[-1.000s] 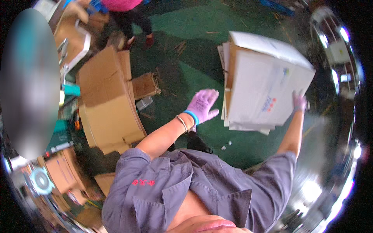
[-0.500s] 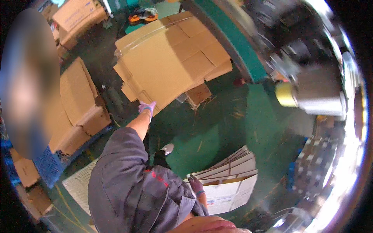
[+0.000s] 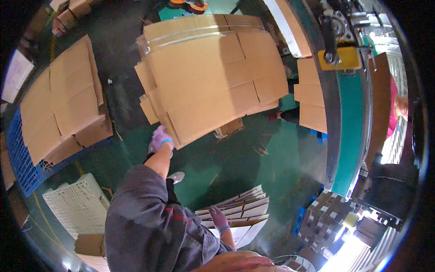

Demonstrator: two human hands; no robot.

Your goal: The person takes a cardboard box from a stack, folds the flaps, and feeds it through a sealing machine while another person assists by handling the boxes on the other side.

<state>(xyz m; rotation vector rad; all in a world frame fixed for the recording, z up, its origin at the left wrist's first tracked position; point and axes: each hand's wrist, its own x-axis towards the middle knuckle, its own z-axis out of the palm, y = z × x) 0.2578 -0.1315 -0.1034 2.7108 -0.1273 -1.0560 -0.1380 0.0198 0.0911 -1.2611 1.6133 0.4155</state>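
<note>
My left hand (image 3: 160, 139), in a purple glove, is at the near left corner of a large brown stack of flattened cardboard boxes (image 3: 199, 72). Its fingers close on the edge flaps there; their tips are partly hidden. Strips of clear tape cross the far side of the top sheet. Lower down, my gloved right hand (image 3: 219, 218) lies with fingers stretched over several fanned white flattened cartons (image 3: 253, 209). Whether it bears any of their weight I cannot tell.
To the left, another stack of brown cardboard (image 3: 63, 99) lies on a blue pallet (image 3: 20, 154). A white plastic pallet (image 3: 81, 204) is nearer. On the right runs a green conveyor (image 3: 349, 127) beside machinery, with another person's hand (image 3: 401, 106) beyond it.
The view has turned, bringing the conveyor and machinery into clearer sight. My left hand has shifted slightly outward at the cardboard corner. My right hand stays at the white cartons.
</note>
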